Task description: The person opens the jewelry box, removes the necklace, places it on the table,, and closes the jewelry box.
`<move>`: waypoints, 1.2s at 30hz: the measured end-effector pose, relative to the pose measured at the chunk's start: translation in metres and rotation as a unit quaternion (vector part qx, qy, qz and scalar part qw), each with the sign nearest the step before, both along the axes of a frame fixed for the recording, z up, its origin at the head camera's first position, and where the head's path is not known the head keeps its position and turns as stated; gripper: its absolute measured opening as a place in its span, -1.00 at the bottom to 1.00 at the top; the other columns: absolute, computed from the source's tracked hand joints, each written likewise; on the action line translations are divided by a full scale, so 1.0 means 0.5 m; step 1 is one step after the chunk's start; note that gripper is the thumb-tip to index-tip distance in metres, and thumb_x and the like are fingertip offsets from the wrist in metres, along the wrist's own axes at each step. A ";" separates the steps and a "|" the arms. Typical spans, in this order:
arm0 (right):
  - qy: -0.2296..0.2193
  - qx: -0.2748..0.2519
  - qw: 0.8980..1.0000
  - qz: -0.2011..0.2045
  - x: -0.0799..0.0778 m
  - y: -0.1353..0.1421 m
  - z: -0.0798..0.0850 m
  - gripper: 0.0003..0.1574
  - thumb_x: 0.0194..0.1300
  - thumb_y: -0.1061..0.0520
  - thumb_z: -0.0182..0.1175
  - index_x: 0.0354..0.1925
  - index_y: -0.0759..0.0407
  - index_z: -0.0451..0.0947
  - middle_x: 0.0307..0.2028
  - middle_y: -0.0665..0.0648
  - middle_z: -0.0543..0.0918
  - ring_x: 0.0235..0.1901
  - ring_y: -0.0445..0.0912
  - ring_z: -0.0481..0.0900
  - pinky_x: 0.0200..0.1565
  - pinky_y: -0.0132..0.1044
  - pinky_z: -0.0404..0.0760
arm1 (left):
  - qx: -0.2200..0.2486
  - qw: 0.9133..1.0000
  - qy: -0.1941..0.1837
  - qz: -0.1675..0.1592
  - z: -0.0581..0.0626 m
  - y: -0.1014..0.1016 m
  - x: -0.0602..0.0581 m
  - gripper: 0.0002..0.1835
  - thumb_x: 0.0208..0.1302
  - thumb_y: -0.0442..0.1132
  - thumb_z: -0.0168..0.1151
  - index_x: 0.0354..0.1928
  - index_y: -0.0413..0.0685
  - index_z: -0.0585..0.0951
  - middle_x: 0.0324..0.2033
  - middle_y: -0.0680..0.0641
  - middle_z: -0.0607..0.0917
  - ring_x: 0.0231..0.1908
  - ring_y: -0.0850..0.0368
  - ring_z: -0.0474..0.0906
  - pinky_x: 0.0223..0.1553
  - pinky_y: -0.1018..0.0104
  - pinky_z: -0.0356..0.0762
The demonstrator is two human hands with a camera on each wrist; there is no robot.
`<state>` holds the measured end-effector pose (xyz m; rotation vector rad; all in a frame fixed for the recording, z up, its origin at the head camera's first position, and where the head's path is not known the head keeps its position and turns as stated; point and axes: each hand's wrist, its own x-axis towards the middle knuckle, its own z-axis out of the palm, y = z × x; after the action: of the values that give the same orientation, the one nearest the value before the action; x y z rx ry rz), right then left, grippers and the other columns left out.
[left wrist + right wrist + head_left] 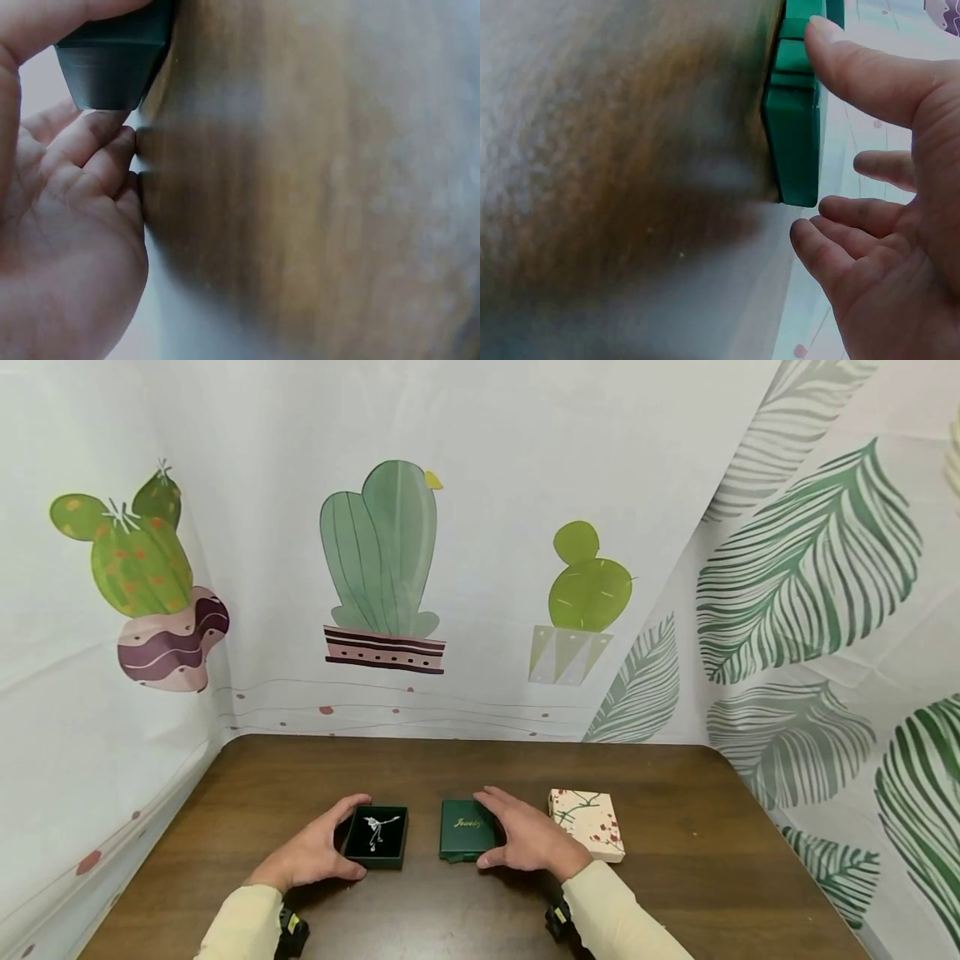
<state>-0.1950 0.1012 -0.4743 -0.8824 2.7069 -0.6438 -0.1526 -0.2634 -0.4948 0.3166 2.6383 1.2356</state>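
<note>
On the left of the table, my left hand spans an uncovered dark green jewelry box, thumb at its near edge and fingers at the far edge. Silver jewelry with a thin chain lies on the black pad inside. A matching green lid with gold lettering lies to the right, a ribbon along its near side. Around its right side curves my right hand, fingers spread. In the right wrist view the thumb overlaps the ribbon, while the other fingers stand apart from the lid's end.
A cream box with a red flower print lies right of the right hand, partly behind it. The brown wooden table is backed by white cloth with cactus and leaf prints. Dark bands sit on both wrists.
</note>
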 end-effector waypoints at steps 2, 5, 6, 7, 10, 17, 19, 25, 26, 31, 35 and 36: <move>0.004 0.002 1.000 0.000 0.001 0.001 0.002 0.18 0.19 -0.19 0.54 0.59 0.08 0.22 0.60 0.25 0.22 0.53 0.16 0.34 0.39 0.11 0.49 | -0.003 1.000 0.004 -0.003 0.002 0.001 -0.001 0.21 -0.22 -0.19 0.73 0.55 -0.02 0.26 0.48 -0.29 0.42 0.27 -0.10 0.43 0.25 -0.02 0.42; 0.013 0.001 1.000 0.006 0.002 0.001 0.006 0.18 0.20 -0.21 0.52 0.60 0.07 0.21 0.61 0.25 0.21 0.53 0.16 0.32 0.40 0.12 0.49 | -0.012 1.000 0.008 -0.005 0.006 0.001 -0.001 0.23 -0.22 -0.17 0.73 0.57 -0.04 0.24 0.50 -0.25 0.41 0.31 -0.11 0.41 0.27 -0.05 0.43; 0.018 0.000 1.000 0.007 0.001 0.001 0.007 0.18 0.20 -0.21 0.52 0.60 0.07 0.21 0.61 0.25 0.21 0.53 0.17 0.32 0.40 0.12 0.49 | -0.014 1.000 0.008 -0.005 0.008 0.002 -0.001 0.24 -0.22 -0.17 0.72 0.58 -0.04 0.23 0.50 -0.24 0.40 0.31 -0.13 0.41 0.27 -0.07 0.43; 0.021 0.000 1.000 0.008 0.002 0.001 0.009 0.18 0.21 -0.21 0.52 0.60 0.05 0.20 0.61 0.24 0.21 0.54 0.16 0.32 0.40 0.12 0.48 | -0.016 1.000 0.008 -0.005 0.009 0.002 -0.001 0.25 -0.22 -0.16 0.72 0.58 -0.05 0.23 0.51 -0.23 0.39 0.33 -0.14 0.40 0.28 -0.09 0.43; 0.025 -0.006 1.000 0.010 0.003 0.001 0.013 0.18 0.22 -0.23 0.50 0.61 0.04 0.19 0.62 0.23 0.19 0.55 0.15 0.30 0.41 0.11 0.47 | -0.021 1.000 0.006 -0.002 0.013 0.002 -0.001 0.26 -0.21 -0.15 0.72 0.59 -0.05 0.22 0.52 -0.23 0.38 0.37 -0.17 0.37 0.30 -0.13 0.42; 0.021 -0.009 1.000 0.012 0.005 -0.001 0.019 0.16 0.27 -0.26 0.45 0.62 0.03 0.16 0.64 0.22 0.16 0.58 0.13 0.25 0.42 0.11 0.46 | -0.044 0.999 0.010 -0.002 0.015 0.002 0.003 0.26 -0.20 -0.08 0.73 0.60 -0.04 0.22 0.51 -0.24 0.39 0.40 -0.21 0.39 0.29 -0.15 0.45; 0.021 -0.010 1.000 0.012 0.005 -0.001 0.018 0.15 0.28 -0.26 0.44 0.62 0.03 0.16 0.64 0.22 0.15 0.59 0.14 0.23 0.42 0.12 0.46 | -0.050 0.999 0.015 -0.002 0.015 0.001 0.005 0.27 -0.19 -0.06 0.73 0.60 -0.04 0.21 0.51 -0.25 0.39 0.43 -0.25 0.37 0.30 -0.18 0.44; 0.024 -0.012 0.999 0.016 0.005 0.000 0.018 0.10 0.34 -0.27 0.38 0.63 0.05 0.16 0.64 0.23 0.13 0.62 0.14 0.14 0.42 0.14 0.45 | -0.059 0.998 0.017 0.005 0.018 0.002 0.011 0.28 -0.18 0.00 0.73 0.61 -0.02 0.20 0.50 -0.33 0.39 0.44 -0.36 0.36 0.31 -0.29 0.44; 0.025 -0.012 0.999 0.017 0.005 0.000 0.018 0.10 0.35 -0.28 0.37 0.63 0.05 0.16 0.64 0.23 0.13 0.63 0.14 0.13 0.42 0.15 0.45 | -0.061 0.998 0.016 0.007 0.019 0.002 0.012 0.29 -0.18 0.01 0.73 0.61 -0.01 0.20 0.49 -0.34 0.39 0.43 -0.36 0.37 0.30 -0.30 0.44; 0.030 -0.012 0.999 0.023 0.007 -0.002 0.019 0.05 0.40 -0.28 0.32 0.63 0.05 0.16 0.64 0.24 0.14 0.62 0.15 0.14 0.43 0.15 0.44 | -0.072 0.997 0.018 0.011 0.023 0.002 0.018 0.29 -0.18 0.06 0.73 0.61 0.01 0.20 0.49 -0.35 0.40 0.42 -0.37 0.39 0.29 -0.32 0.45; 0.033 -0.010 0.999 0.025 0.010 -0.007 0.022 0.01 0.43 -0.26 0.29 0.63 0.05 0.15 0.64 0.24 0.13 0.63 0.15 0.13 0.42 0.16 0.44 | -0.073 0.997 0.014 0.009 0.023 0.001 0.021 0.29 -0.16 0.07 0.72 0.62 0.00 0.20 0.50 -0.34 0.38 0.44 -0.39 0.36 0.31 -0.33 0.44; 0.031 -0.010 0.999 0.025 0.011 -0.009 0.023 0.01 0.44 -0.26 0.28 0.63 0.05 0.15 0.64 0.24 0.13 0.63 0.15 0.12 0.42 0.16 0.44 | -0.073 0.997 0.012 0.009 0.022 0.001 0.021 0.29 -0.16 0.07 0.72 0.62 0.00 0.20 0.51 -0.35 0.37 0.45 -0.39 0.35 0.31 -0.34 0.44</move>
<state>-0.1895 0.0969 -0.4629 -0.9890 2.7277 -0.6429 -0.1421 -0.2629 -0.4836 0.2859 2.7381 1.0441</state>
